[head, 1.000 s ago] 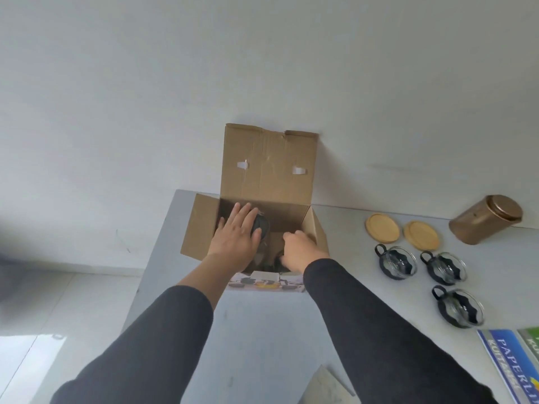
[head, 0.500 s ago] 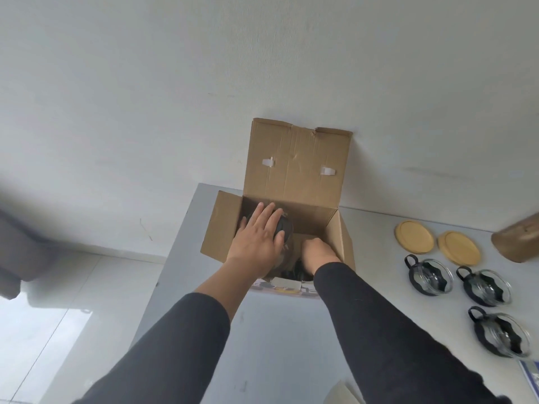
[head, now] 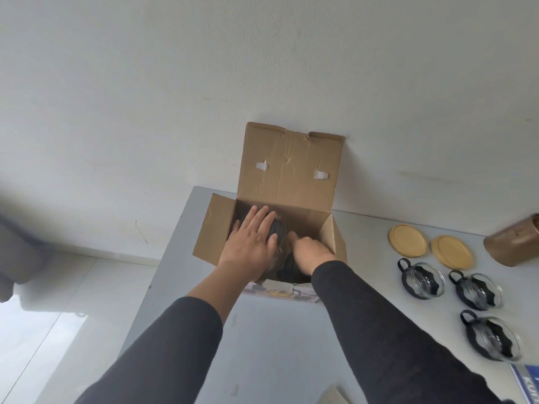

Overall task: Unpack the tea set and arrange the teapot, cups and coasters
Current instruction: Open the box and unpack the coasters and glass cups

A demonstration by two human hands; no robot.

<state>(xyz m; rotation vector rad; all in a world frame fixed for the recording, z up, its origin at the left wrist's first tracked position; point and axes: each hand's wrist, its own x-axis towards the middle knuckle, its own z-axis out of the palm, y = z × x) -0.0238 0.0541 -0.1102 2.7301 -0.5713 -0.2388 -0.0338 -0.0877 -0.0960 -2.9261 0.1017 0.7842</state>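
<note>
An open cardboard box (head: 215,228) stands on the grey table (head: 262,345) against the wall. Inside it is the dark teapot, with only its black lid (head: 278,230) plainly visible. My left hand (head: 250,243) rests flat on that lid, fingers straight. My right hand (head: 312,252) reaches into the box beside the lid, fingers curled down round the teapot's dark body, fingertips hidden. Three glass cups with black holders (head: 423,279) (head: 478,290) (head: 493,339) sit to the right of the box. Two round wooden coasters (head: 407,240) (head: 451,251) lie behind the cups.
A bronze tin (head: 513,243) lies on its side at the far right edge. A blue printed booklet (head: 528,383) lies at the bottom right. A pale sheet corner (head: 332,399) shows at the bottom edge. The table's left edge drops to a white floor.
My right hand has gone deeper into the box, beside the lid. My left hand stays flat on the lid. The view has shifted left.
</note>
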